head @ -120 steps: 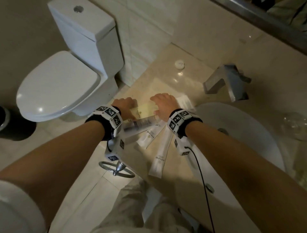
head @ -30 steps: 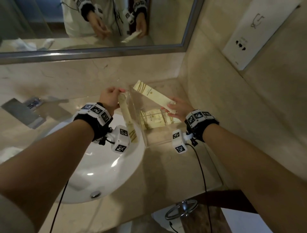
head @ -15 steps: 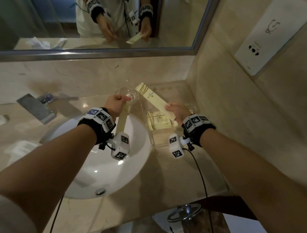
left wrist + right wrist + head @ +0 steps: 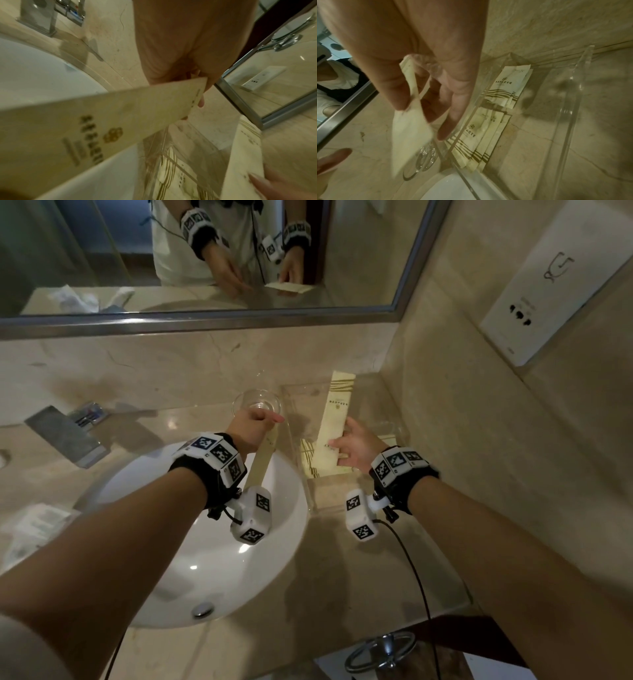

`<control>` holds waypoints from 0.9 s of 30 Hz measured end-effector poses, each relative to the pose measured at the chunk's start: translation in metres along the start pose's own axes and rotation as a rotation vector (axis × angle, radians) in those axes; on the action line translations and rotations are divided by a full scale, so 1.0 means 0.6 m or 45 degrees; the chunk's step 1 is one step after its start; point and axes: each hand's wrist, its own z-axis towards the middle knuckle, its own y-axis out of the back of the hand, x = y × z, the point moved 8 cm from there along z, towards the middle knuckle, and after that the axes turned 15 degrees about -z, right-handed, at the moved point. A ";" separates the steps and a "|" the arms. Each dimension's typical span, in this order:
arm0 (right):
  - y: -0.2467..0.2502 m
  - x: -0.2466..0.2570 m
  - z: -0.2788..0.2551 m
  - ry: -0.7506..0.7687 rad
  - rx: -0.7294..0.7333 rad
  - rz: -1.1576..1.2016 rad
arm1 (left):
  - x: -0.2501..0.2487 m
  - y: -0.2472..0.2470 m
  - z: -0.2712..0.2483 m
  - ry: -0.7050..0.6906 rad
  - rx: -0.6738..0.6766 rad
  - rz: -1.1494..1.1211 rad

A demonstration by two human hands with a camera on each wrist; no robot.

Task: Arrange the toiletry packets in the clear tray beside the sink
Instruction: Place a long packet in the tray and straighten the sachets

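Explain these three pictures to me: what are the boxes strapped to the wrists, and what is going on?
No robot here: a person wears small cameras on the head and both wrists. The wide picture is from the head; the two close ones look along each hand. The left hand grips a long cream paper packet over the white round sink. The right hand holds another cream packet over the clear plastic tray, where several striped packets already lie. A drinking glass stands beside it.
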 end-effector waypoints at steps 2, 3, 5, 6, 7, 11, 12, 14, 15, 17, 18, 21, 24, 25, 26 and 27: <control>0.001 -0.010 0.006 -0.034 0.038 -0.018 | -0.002 -0.002 0.001 -0.002 0.009 0.017; 0.001 -0.016 0.007 -0.056 0.062 -0.015 | -0.003 -0.003 0.002 -0.004 0.012 0.023; 0.002 -0.022 0.004 -0.086 0.088 -0.004 | -0.005 -0.004 0.004 0.004 0.009 0.025; 0.003 -0.023 0.003 -0.082 0.094 -0.014 | -0.006 -0.004 0.005 0.009 0.004 0.025; 0.005 -0.022 0.001 -0.068 0.104 -0.039 | -0.007 -0.006 0.005 0.008 -0.003 0.024; 0.010 -0.022 -0.007 0.001 0.224 -0.175 | -0.010 -0.011 0.006 -0.002 -0.028 0.057; 0.016 -0.025 -0.007 0.019 0.231 -0.205 | -0.010 -0.011 0.007 0.004 -0.036 0.059; 0.024 -0.028 -0.008 0.051 0.236 -0.252 | -0.011 -0.012 0.007 0.014 -0.055 0.050; 0.026 -0.030 -0.009 0.060 0.243 -0.267 | -0.011 -0.013 0.008 0.013 -0.059 0.045; 0.030 -0.034 -0.008 0.065 0.253 -0.277 | -0.011 -0.018 0.009 0.016 -0.036 0.046; 0.033 -0.034 -0.007 0.068 0.253 -0.272 | -0.009 -0.020 0.008 0.024 -0.021 0.052; 0.040 -0.037 -0.007 0.053 0.266 -0.272 | 0.000 -0.021 0.009 0.064 -0.009 0.090; 0.051 -0.040 -0.007 0.020 0.244 -0.288 | 0.011 -0.023 0.011 0.125 0.017 0.148; 0.058 -0.040 -0.006 0.002 0.205 -0.270 | 0.012 -0.025 0.009 0.133 0.034 0.173; 0.069 -0.043 -0.004 -0.023 0.152 -0.234 | 0.013 -0.028 0.009 0.140 0.048 0.197; 0.080 -0.046 -0.003 -0.054 0.088 -0.184 | 0.014 -0.029 0.008 0.141 0.059 0.228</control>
